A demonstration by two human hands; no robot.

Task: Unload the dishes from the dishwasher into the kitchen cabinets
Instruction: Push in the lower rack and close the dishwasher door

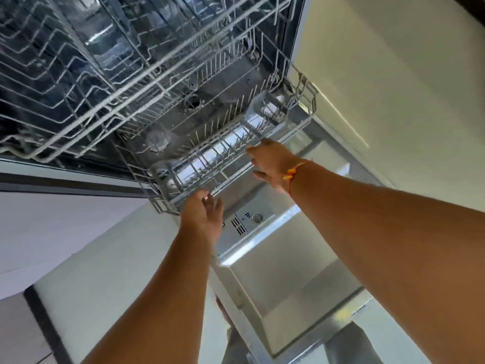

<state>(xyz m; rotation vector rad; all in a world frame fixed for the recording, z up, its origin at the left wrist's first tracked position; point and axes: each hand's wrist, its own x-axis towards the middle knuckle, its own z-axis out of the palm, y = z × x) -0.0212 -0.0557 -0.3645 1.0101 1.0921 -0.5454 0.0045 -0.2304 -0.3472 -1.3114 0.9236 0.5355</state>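
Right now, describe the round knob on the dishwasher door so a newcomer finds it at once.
Start at the open dishwasher door, the steel panel lying below the lower rack. Just past the rack's front edge sits a small grey panel. The round knob is its only circular part, beside straight vent slots.

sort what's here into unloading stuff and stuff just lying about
Job: lower rack, upper rack, dishwasher door, left hand and right hand at the lower rack's front rim.
Just there: dispenser knob on the door, orange thread on the right wrist.
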